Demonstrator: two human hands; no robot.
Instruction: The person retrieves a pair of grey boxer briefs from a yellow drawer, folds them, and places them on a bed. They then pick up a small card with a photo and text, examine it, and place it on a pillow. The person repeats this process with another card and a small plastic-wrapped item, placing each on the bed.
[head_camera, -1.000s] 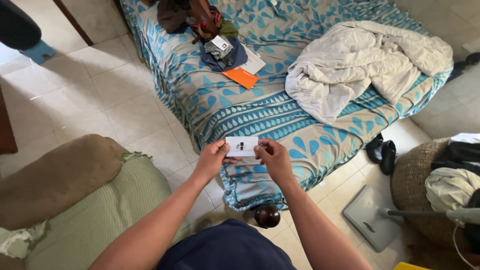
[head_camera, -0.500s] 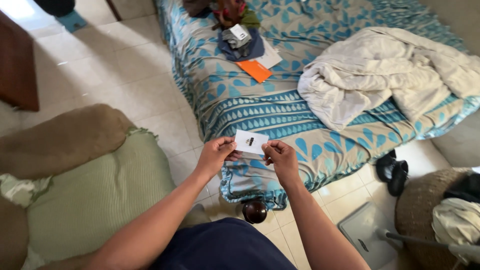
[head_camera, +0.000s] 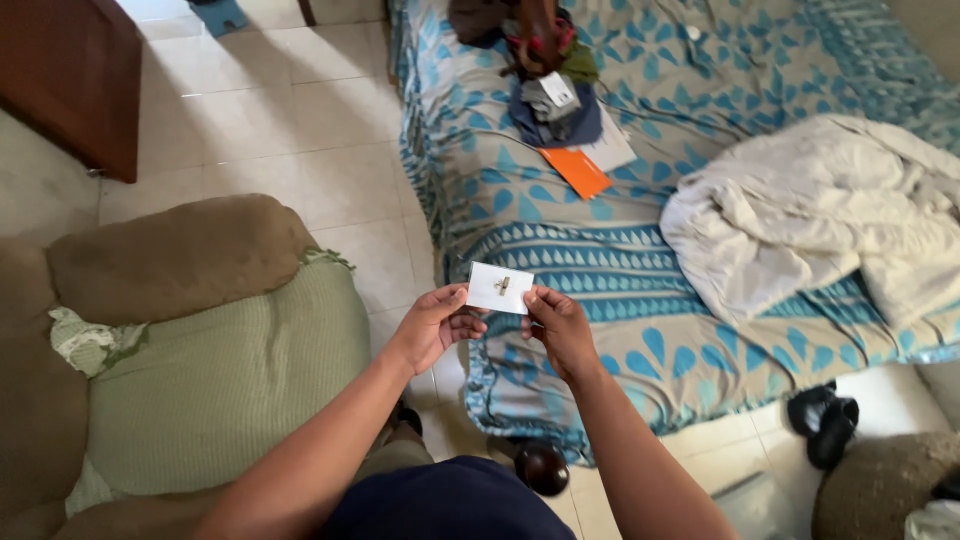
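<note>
Both hands up at frame center, pinching a small white card (head_camera: 500, 288) between them. Left hand (head_camera: 432, 325) has its grip clenched on the card's lower left corner, thumb on top. Right hand (head_camera: 560, 325) grips the lower right edge the same way. The card sits flat to the camera, slightly tilted, with a small dark-and-tan mark at its middle; too small to make out.

Behind the card, from 12 to 3 o'clock: bed (head_camera: 700, 240) with a blue teardrop-pattern cover. Crumpled white blanket (head_camera: 810, 215) at 2 o'clock on the bed. Orange envelope (head_camera: 577, 172) at 12 o'clock, just beside a pile of dark clothes (head_camera: 555, 105).

At 9 o'clock: brown armchair (head_camera: 170, 255) with a green knit cover (head_camera: 220, 390) on the seat. Black shoes (head_camera: 825, 420) on the tile floor (head_camera: 290, 130) at 4 o'clock.
</note>
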